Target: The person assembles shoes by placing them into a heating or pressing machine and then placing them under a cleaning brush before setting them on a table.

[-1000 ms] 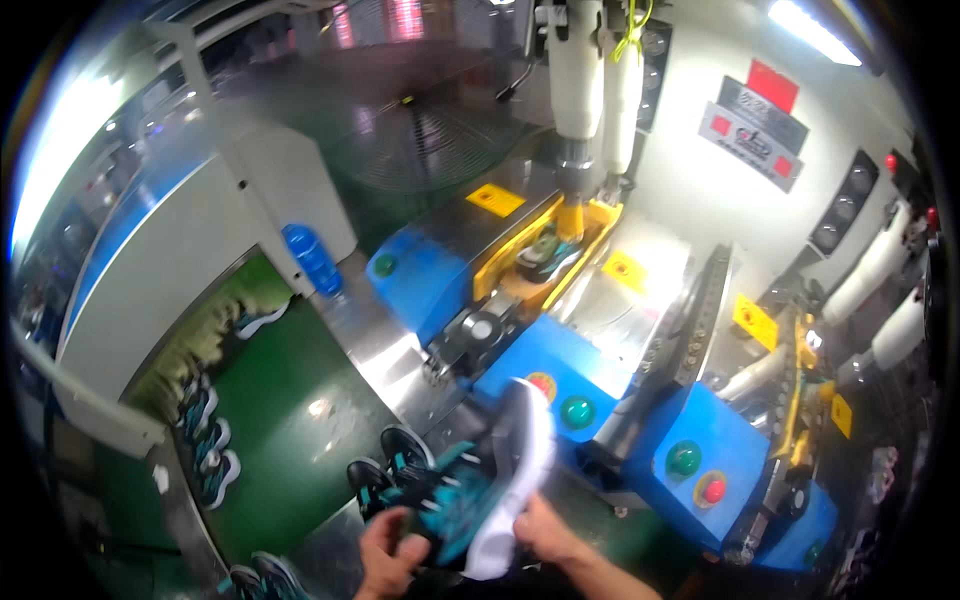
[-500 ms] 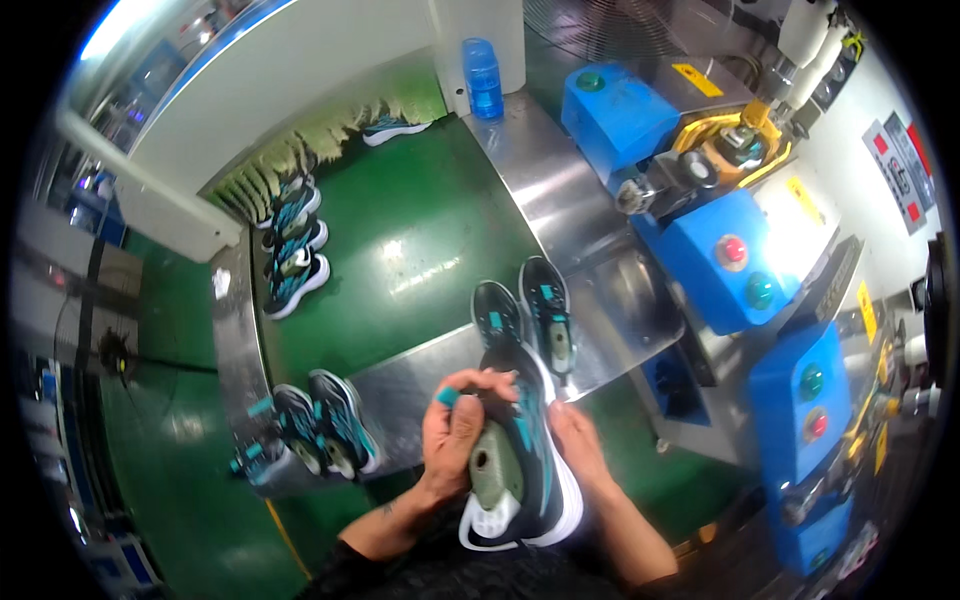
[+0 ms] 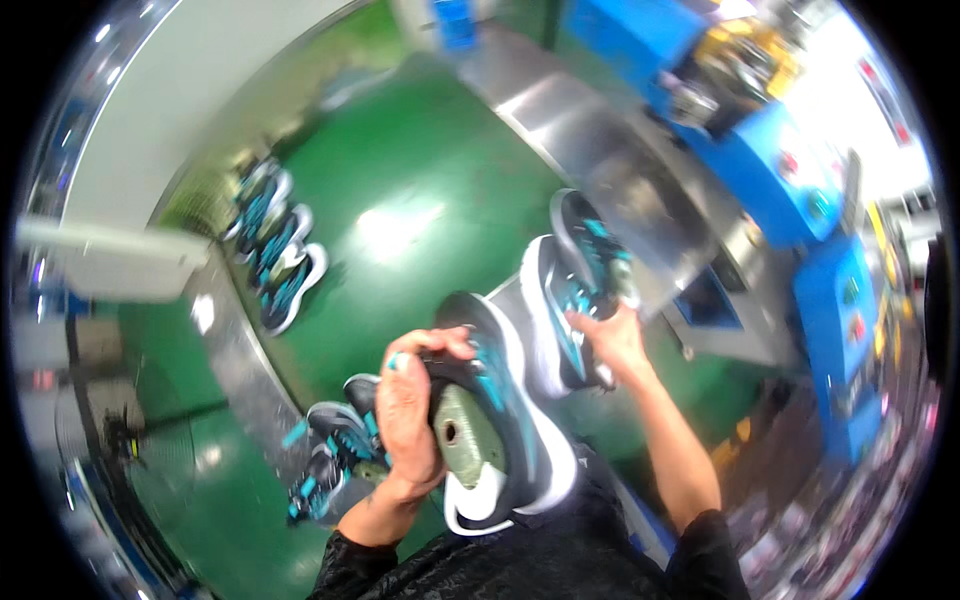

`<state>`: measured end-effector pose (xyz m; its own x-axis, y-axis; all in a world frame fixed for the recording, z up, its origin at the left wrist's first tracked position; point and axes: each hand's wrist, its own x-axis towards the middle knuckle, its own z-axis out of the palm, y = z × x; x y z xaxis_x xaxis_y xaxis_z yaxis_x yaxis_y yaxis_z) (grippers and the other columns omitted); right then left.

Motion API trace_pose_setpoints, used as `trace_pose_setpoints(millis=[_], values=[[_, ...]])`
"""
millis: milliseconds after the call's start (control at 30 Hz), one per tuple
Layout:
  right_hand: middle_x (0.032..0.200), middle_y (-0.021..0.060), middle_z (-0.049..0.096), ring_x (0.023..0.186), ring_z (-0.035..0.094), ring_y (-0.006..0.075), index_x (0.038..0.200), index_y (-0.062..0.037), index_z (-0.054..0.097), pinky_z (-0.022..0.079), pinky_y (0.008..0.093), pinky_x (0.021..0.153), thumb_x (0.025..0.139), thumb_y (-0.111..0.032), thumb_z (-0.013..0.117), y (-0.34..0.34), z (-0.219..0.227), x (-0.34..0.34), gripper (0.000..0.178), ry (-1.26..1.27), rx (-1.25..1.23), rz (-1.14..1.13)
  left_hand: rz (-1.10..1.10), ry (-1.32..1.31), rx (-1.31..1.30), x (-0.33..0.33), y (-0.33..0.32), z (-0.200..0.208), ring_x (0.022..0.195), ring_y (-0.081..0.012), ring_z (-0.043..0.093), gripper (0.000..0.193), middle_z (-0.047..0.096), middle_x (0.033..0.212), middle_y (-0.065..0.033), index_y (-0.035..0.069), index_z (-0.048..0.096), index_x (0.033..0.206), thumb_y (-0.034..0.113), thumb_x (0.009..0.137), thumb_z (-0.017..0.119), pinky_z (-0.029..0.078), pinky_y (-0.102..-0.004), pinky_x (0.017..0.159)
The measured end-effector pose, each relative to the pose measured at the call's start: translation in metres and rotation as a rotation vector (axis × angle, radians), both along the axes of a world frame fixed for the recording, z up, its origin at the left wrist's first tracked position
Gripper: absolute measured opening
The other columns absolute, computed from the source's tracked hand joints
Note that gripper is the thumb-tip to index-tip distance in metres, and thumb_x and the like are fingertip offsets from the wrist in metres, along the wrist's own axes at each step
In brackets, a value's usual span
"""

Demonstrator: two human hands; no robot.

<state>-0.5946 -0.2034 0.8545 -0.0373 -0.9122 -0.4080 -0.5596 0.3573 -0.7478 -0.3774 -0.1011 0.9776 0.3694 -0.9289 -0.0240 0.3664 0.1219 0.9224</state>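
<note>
My left hand (image 3: 410, 415) is wrapped round a black and teal sneaker (image 3: 500, 390) with a white sole. A green shoe last with a round hole (image 3: 462, 440) fills its opening, heel toward me. To the right, my right hand (image 3: 618, 345) grips the heel end of a second sneaker (image 3: 562, 310), its thumb across the upper and its other fingers mostly hidden. This one leans with its white sole facing left; I cannot tell if it still touches the ledge. Just beyond it, a third sneaker (image 3: 590, 235) is close against it.
A green conveyor belt (image 3: 400, 240) with a metal rim (image 3: 235, 330) lies ahead. Several sneakers (image 3: 280, 260) sit on its left side, and more (image 3: 340, 430) rest on the near left ledge. Blue machine housings (image 3: 765, 165) with buttons stand at the right. A blue bottle (image 3: 455, 22) is at the top.
My right hand has left the first sneaker's side and moved right onto a second one. That sneaker has tilted. The view has shifted and blurred; my left hand keeps its sneaker.
</note>
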Motion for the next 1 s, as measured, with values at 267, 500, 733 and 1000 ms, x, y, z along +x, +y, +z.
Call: trace_pose_setpoints(millis=[267, 500, 733, 1000], values=[[0.092, 0.0075, 0.065, 0.08, 0.061, 0.0132, 0.118, 0.0036, 0.05, 0.049, 0.0273, 0.076, 0.068, -0.023, 0.082, 0.218, 0.173, -0.105, 0.065, -0.334, -0.367, -0.603, -0.7, -0.07, -0.274, -0.094, -0.037, 0.036, 0.093, -0.0248, 0.053, 0.047, 0.055, 0.083, -0.0105, 0.001, 0.048, 0.101, 0.044, 0.099, 0.03, 0.022, -0.0462, 0.109], [0.104, 0.0141, 0.062, 0.095, 0.06, 0.0222, 0.119, -0.0009, 0.053, 0.046, 0.0324, 0.088, 0.061, -0.041, 0.083, 0.332, 0.318, 0.06, 0.078, 0.201, -0.405, -1.308, -1.68, 0.694, -0.203, -0.117, -0.052, 0.126, 0.088, -0.0212, 0.049, 0.048, 0.051, 0.073, -0.0019, 0.01, 0.04, 0.087, 0.057, 0.091, 0.044, 0.021, -0.0436, 0.107], [0.103, 0.0139, 0.062, 0.092, 0.059, 0.0184, 0.127, 0.004, 0.044, 0.046, 0.0315, 0.086, 0.075, -0.013, 0.071, 0.474, 0.316, 0.223, 0.061, 0.493, -0.209, -2.399, -2.547, 0.315, -0.088, -0.145, 0.06, 0.196, 0.08, -0.0216, 0.054, 0.018, 0.058, 0.074, -0.0071, 0.007, 0.046, 0.079, 0.008, 0.074, 0.063, 0.043, -0.0383, 0.082], [0.128, 0.0188, 0.053, 0.117, 0.05, 0.025, 0.129, 0.0069, 0.045, 0.035, 0.0335, 0.102, 0.089, -0.009, 0.057, 0.488, 0.235, 0.115, 0.045, 0.874, -0.345, -2.346, -2.451, -0.42, -0.71, -0.265, 0.165, 0.141, 0.103, -0.0224, 0.056, 0.032, 0.061, 0.105, -0.0123, 0.0, 0.056, 0.105, 0.003, 0.073, 0.058, 0.043, -0.0327, 0.093]])
